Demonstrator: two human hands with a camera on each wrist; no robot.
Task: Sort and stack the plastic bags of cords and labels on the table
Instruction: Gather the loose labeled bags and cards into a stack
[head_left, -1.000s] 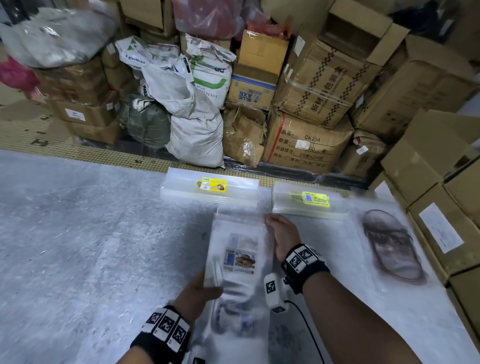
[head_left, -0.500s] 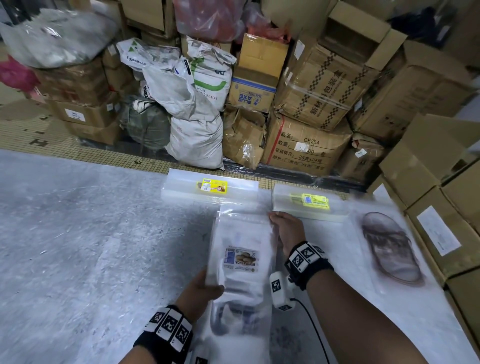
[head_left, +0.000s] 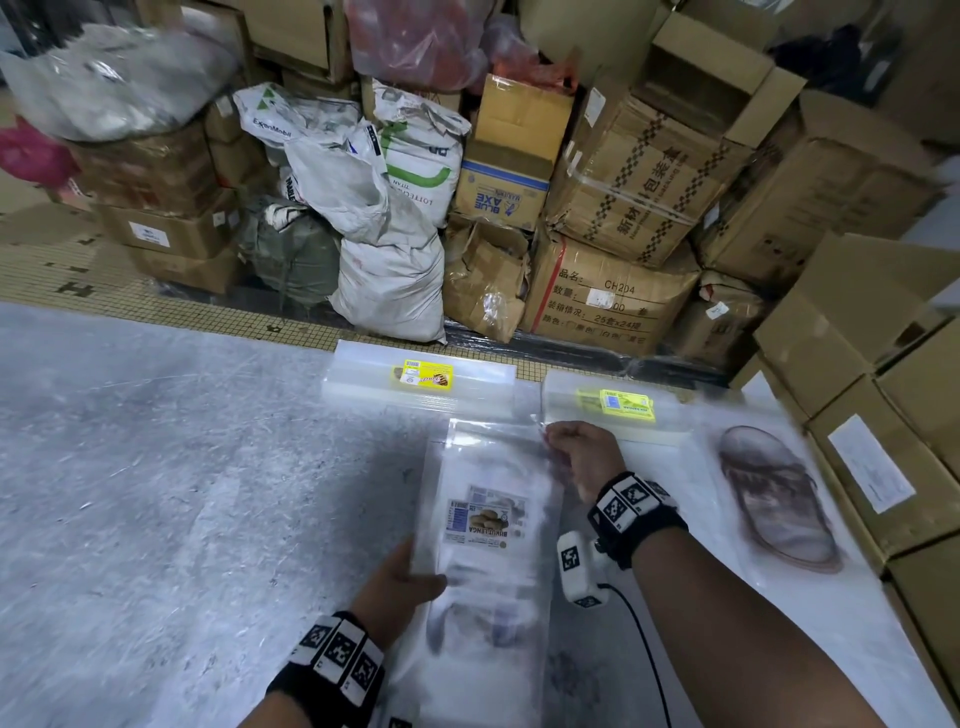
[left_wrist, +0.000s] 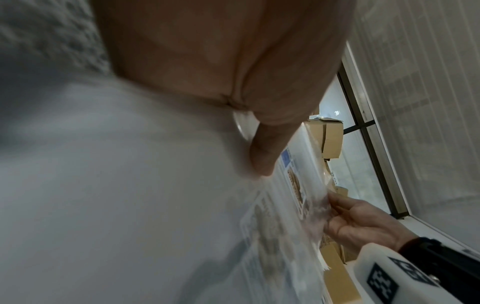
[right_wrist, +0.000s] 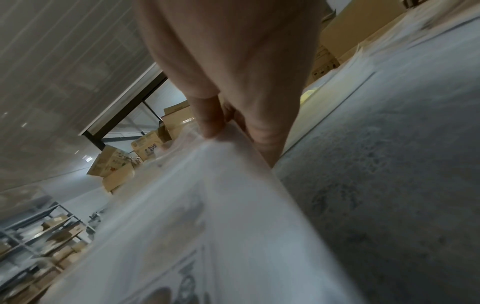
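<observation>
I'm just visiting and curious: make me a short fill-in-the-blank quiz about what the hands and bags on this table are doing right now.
1. Both hands hold one clear bag; the left hand grips its ____ edge.
2. The right hand pinches the bag's far ____ corner.
3. The two bag stacks at the table's far edge carry ____ labels.
4. Right of the hands lies a bag of brown ____.

Missing words: left; right; yellow; cord

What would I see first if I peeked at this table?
Two hands hold one clear plastic bag with a picture label in the middle of the grey table: the left hand grips its near left edge, the right hand pinches its far right corner. Beyond it lie two bag stacks with bright yellow labels.
</observation>
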